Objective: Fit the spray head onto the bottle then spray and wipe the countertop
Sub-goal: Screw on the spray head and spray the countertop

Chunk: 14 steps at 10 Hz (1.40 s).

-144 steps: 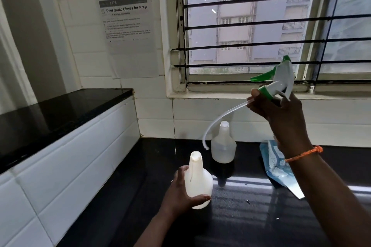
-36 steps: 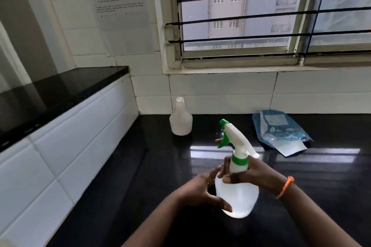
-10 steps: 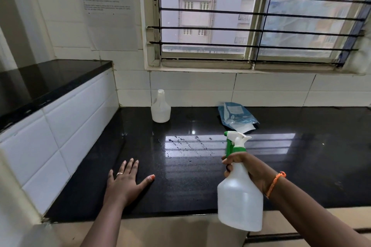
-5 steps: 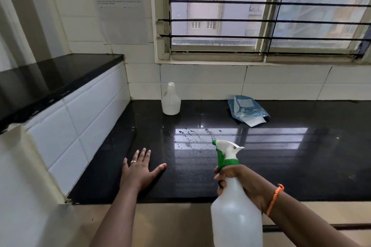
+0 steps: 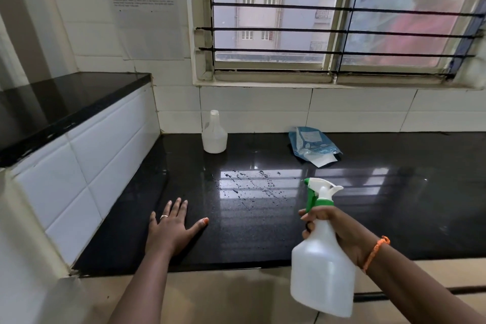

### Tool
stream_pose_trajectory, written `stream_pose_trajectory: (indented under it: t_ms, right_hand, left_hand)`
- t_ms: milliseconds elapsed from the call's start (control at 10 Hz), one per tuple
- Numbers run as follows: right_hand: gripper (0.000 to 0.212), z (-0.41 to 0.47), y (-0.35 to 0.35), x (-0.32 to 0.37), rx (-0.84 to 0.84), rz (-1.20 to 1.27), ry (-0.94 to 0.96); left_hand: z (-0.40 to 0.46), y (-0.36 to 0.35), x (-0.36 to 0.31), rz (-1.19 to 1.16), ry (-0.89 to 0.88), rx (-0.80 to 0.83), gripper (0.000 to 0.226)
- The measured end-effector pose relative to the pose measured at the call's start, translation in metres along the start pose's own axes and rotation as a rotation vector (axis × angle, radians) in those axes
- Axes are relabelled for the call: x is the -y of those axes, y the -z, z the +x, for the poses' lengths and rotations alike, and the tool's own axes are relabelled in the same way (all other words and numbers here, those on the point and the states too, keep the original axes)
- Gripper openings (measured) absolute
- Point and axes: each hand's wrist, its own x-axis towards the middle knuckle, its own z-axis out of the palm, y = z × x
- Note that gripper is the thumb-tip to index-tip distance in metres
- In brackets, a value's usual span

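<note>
Black countertop (image 5: 394,213) carries water drops (image 5: 249,187) near its middle. Left hand (image 5: 172,229) lies flat on it, fingers spread. Right hand (image 5: 339,231) grips the neck of the bottle (image 5: 322,276), held above the front edge, spray head (image 5: 319,191) fitted on top.

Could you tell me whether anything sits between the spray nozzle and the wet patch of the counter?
Nothing visible does: the green-and-white spray head faces bare black countertop up to the droplets. The left hand lies flat off to the side.
</note>
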Motion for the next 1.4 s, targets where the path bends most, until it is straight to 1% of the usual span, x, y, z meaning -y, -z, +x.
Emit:
stream_pose_trajectory:
  t_ms: [100,300,400,500,600,800,900,1000,1100,1400]
  right_hand:
    - [0.029,0.001,0.006,0.009,-0.028,-0.007,0.002]
    - [0.018,0.007,0.007,0.019,-0.044,-0.038,-0.006]
    - [0.023,0.010,0.008,0.021,-0.042,-0.043,-0.005]
    - [0.038,0.016,0.010,0.024,-0.033,-0.085,-0.009]
    - [0.041,0.021,0.007,0.026,-0.007,-0.093,-0.015]
    - [0.033,0.033,-0.011,0.025,0.063,-0.128,-0.041]
    - [0.037,0.036,-0.015,0.023,0.069,-0.115,-0.050]
    - [0.040,0.038,-0.013,0.021,0.083,-0.075,-0.028]
    - [0.043,0.038,-0.011,0.023,0.107,-0.057,0.035]
    - [0.048,0.037,-0.019,0.038,0.155,-0.134,0.241]
  left_hand:
    - [0.000,0.001,0.000,-0.003,0.002,-0.001,0.086]
    - [-0.001,0.002,-0.001,-0.011,0.001,0.002,0.085]
    - [-0.002,0.003,-0.001,-0.011,0.004,0.003,0.085]
    - [-0.002,0.003,-0.002,-0.012,0.006,0.004,0.085]
    - [-0.002,0.003,-0.003,-0.016,0.005,0.002,0.085]
    - [-0.003,0.005,-0.003,-0.015,0.006,0.001,0.085]
    - [-0.004,0.005,-0.003,-0.015,0.003,0.000,0.085]
    - [-0.003,0.004,-0.002,-0.024,0.005,0.003,0.085]
    - [-0.002,0.003,-0.002,-0.032,0.012,0.014,0.087]
    - [-0.008,0.009,-0.006,-0.016,0.020,0.046,0.085]
